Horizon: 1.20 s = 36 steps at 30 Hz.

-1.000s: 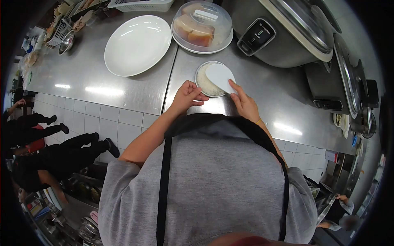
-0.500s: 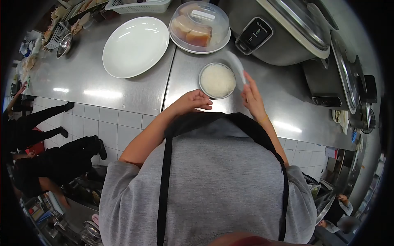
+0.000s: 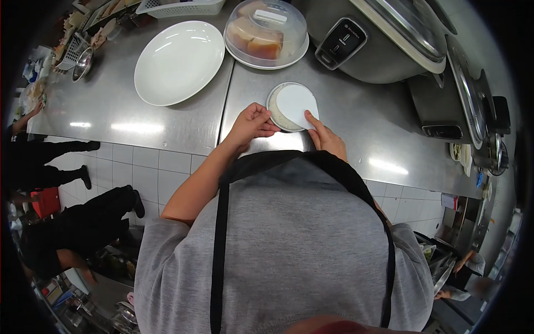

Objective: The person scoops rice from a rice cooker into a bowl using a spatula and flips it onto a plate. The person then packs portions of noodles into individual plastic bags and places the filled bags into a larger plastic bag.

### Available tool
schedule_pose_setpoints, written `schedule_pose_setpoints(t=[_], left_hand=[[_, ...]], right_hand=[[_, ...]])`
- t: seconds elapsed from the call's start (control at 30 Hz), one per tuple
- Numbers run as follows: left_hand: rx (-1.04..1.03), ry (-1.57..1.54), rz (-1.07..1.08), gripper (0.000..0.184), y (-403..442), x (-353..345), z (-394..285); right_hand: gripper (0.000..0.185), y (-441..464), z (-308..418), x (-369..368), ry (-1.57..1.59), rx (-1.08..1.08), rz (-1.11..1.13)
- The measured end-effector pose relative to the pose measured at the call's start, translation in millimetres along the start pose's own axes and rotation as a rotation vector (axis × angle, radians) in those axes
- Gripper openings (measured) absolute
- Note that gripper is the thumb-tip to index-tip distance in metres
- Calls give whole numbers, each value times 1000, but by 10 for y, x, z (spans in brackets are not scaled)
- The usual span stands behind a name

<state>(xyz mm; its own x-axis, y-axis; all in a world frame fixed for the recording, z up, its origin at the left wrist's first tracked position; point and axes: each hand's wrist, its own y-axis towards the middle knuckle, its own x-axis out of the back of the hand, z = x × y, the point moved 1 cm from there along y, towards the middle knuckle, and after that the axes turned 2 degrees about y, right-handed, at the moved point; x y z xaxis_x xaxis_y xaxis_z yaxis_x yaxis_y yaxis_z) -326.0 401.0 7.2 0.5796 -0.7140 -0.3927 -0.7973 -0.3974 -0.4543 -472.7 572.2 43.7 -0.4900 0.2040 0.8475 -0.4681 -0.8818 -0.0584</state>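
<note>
A small round bowl of white rice (image 3: 273, 112) stands on the steel counter in front of my body. Over most of the rice lies a flat white round piece (image 3: 296, 100); whether it is a lid or a paddle's blade I cannot tell. My right hand (image 3: 327, 139) grips its near right edge, with a finger lying on top. At the bowl's left rim, my left hand (image 3: 251, 127) has its fingers bent and pinching the edge. The undersides of both hands are hidden.
A large white plate (image 3: 179, 64) lies left of the bowl. Behind it, a clear domed cover (image 3: 271, 33) encloses food on a white plate. Rice cookers (image 3: 384, 42) stand at the right. A steel bowl (image 3: 83, 64) sits far left. People in dark clothes (image 3: 83, 225) are behind left.
My right hand has brought the white piece from the bowl's right side down onto the rice. My left hand has moved slightly up to the bowl's left rim.
</note>
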Motion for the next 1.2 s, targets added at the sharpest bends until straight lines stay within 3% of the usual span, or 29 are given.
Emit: schedule_pose_setpoints(t=[0.27, 0.37, 0.43, 0.57, 0.63, 0.7, 0.77, 0.8, 0.93, 1.07, 1.13, 1.2], left_hand=[[-43, -1, -93, 16, 5, -67, -4], [-64, 55, -117, 14, 1, -40, -16], [-63, 64, -113, 14, 6, -34, -18], [-66, 73, -98, 16, 16, -20, -11], [-73, 85, -107, 17, 19, -12, 3], [-69, 97, -110, 18, 18, 8, 6], [-72, 104, -113, 19, 9, 7, 2], [-74, 112, -117, 19, 9, 9, 2], [-65, 80, -115, 21, 29, 24, 20], [-75, 89, -122, 21, 34, 19, 35], [-81, 88, -131, 21, 31, 19, 15], [-101, 117, -162, 19, 26, -8, 11]], right_hand=[[45, -4, -37, -32, 0, 87, 23], [43, 17, -140, 68, 228, 285, -147], [43, -7, -206, 332, 867, -228, 99], [45, 90, -254, 671, 769, -61, 49], [48, 70, -28, 886, 423, -240, 235], [49, 80, 75, 842, 319, -318, 310], [50, 89, -26, 608, 43, 239, 161], [48, 117, 10, 569, -73, 130, 306], [44, 180, 155, 455, -126, -75, 438], [44, 254, 74, 557, -110, -46, 460], [46, 352, -14, 636, 86, 135, 303], [45, 444, 39, 664, 71, 72, 331]])
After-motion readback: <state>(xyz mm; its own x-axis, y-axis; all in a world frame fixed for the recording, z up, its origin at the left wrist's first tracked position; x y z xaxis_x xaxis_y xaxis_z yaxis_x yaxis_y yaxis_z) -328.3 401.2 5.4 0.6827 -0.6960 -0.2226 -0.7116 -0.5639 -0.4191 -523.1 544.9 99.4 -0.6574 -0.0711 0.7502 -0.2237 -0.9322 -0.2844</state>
